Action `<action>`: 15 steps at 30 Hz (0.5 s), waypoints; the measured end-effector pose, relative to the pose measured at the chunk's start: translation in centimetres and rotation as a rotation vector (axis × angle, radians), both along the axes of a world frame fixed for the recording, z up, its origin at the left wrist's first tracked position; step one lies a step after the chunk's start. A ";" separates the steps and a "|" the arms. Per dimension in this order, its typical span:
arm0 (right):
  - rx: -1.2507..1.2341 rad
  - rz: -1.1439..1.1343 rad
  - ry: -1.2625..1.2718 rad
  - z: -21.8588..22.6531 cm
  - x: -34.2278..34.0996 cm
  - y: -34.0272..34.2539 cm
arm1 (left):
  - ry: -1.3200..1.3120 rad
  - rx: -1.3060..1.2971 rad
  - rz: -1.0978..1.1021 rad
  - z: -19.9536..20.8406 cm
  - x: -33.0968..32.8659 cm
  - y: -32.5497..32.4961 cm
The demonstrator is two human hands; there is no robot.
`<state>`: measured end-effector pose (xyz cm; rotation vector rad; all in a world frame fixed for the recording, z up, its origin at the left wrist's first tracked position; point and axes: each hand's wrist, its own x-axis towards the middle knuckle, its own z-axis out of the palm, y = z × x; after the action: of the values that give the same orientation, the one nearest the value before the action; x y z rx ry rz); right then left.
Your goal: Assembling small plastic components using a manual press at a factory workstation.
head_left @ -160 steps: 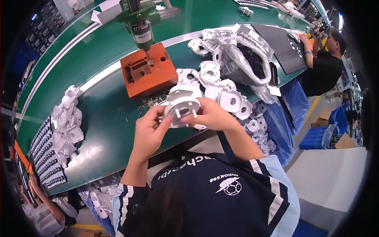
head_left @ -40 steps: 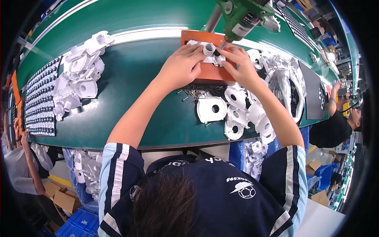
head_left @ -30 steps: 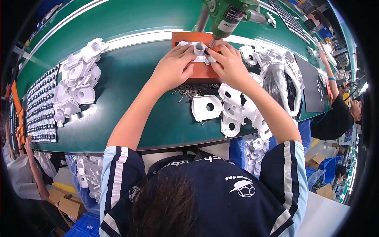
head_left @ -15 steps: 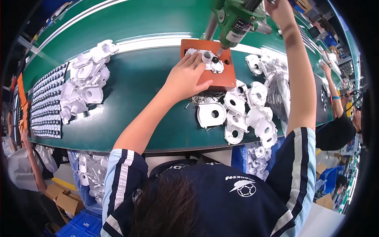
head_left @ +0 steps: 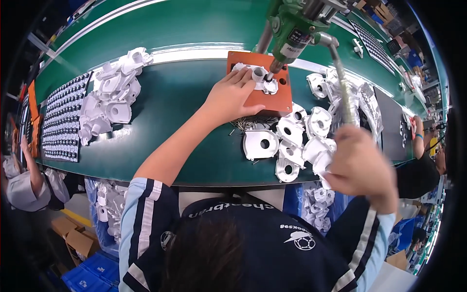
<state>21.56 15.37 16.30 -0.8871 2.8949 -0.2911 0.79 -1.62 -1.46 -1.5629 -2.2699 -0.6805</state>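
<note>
My left hand lies with fingers stretched out over a white plastic housing on an orange block, its thumb resting toward the block's near edge. Under my fingers part of the housing is hidden. Above it stands a green arbor press, its ram lowered onto the housing, next to the round collar. My right hand, blurred by motion, is closed around the lower end of the press lever, which points down toward me.
Loose white housings lie in front of the block, beside a heap of small metal pins. Another pile of white parts is at the left, near a tray of black-and-white pieces. Plastic-wrapped parts lie at the right.
My right hand has swung the lever from high at the back down toward me. The press ram has come down onto the housing. My left hand has stayed in place.
</note>
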 end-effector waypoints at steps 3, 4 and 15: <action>-0.126 -0.085 0.113 -1.8 1.1 0.1 | 0.005 -0.011 0.007 0.4 0.3 0.6; -0.228 -0.031 0.000 -0.6 0.6 0.7 | -0.256 -0.089 0.027 1.9 0.4 0.7; -1.635 -0.747 0.302 6.3 -17.9 7.9 | -0.103 -0.429 -0.054 5.6 -3.4 4.7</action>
<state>3.67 23.24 22.58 0.3292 2.4901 -2.8745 -2.62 3.08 4.13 -1.8154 -2.5843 -0.3007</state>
